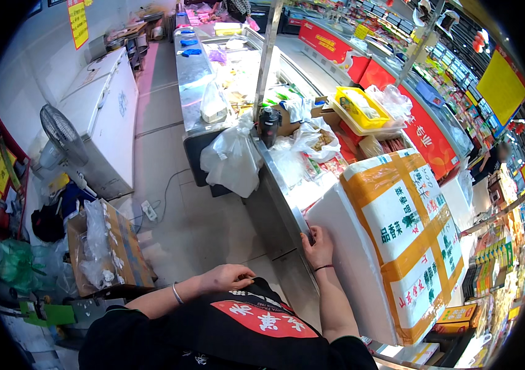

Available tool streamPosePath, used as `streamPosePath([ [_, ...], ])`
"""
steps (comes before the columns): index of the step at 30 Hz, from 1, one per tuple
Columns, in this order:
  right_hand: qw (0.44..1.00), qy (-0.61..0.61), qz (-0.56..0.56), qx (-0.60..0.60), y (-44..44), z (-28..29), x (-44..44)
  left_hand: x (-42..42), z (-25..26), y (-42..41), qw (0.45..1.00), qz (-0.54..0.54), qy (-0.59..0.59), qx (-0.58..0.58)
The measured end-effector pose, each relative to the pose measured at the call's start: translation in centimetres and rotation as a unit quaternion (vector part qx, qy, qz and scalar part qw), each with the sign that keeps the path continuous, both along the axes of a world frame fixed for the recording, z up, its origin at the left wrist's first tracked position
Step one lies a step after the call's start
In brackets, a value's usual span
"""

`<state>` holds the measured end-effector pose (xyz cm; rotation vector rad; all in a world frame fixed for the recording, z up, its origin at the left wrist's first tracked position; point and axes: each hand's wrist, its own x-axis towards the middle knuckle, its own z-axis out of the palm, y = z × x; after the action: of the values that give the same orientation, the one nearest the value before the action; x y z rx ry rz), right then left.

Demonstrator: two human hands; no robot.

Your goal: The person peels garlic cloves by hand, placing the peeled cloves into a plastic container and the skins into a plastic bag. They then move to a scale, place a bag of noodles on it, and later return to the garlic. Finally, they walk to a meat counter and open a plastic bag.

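Observation:
My left hand (228, 278) is bent in front of the black apron (262, 314), its fingers curled near the apron's upper edge; whether it pinches the cloth I cannot tell. My right hand (319, 249) rests at the metal edge of the counter (285, 194), against the side of a white foam box (415, 245) bound with orange tape and bearing writing. Its fingers are partly curled, and the fingertips are partly hidden. Beyond the box, a tied white plastic bag (235, 157) hangs from the counter's corner, beside a black bottle (269, 126).
A standing fan (61, 132) and a white chest freezer (110, 125) are at left. An open cardboard box (126, 249) and a power strip (149, 210) with a cable lie on the floor. A metal post (268, 55) rises from the counter, near a yellow basket (362, 108).

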<state>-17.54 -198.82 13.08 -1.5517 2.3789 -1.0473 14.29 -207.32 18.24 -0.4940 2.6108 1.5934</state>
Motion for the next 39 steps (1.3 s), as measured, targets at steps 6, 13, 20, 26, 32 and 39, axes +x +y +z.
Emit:
streamPosePath([
  [6, 1.0, 0.014, -0.016, 0.001, -0.1, -0.1, 0.1, 0.0, -0.7, 0.0, 1.0, 0.001, 0.005, -0.002],
  [13, 0.997, -0.032, -0.028, 0.062, -0.2, -0.3, -0.4, -0.2, 0.1, -0.2, 1.0, -0.011, -0.009, 0.005],
  [20, 0.995, -0.065, -0.05, 0.056, -0.4, -0.7, -0.5, -0.2, 0.1, -0.3, 1.0, -0.014, -0.012, 0.009],
  [26, 0.995, -0.073, -0.051, 0.054, -0.6, -0.6, -0.7, -0.2, 0.3, -0.3, 1.0, -0.005, -0.002, 0.01],
  [32, 0.996, -0.017, -0.087, -0.024, -0.7, -1.4, -0.7, -0.2, 0.0, -0.4, 1.0, -0.004, -0.001, 0.018],
  [39, 0.993, -0.037, -0.099, 0.052, -0.6, -0.8, -0.8, 0.0, -0.4, -0.5, 1.0, -0.005, -0.002, 0.018],
])
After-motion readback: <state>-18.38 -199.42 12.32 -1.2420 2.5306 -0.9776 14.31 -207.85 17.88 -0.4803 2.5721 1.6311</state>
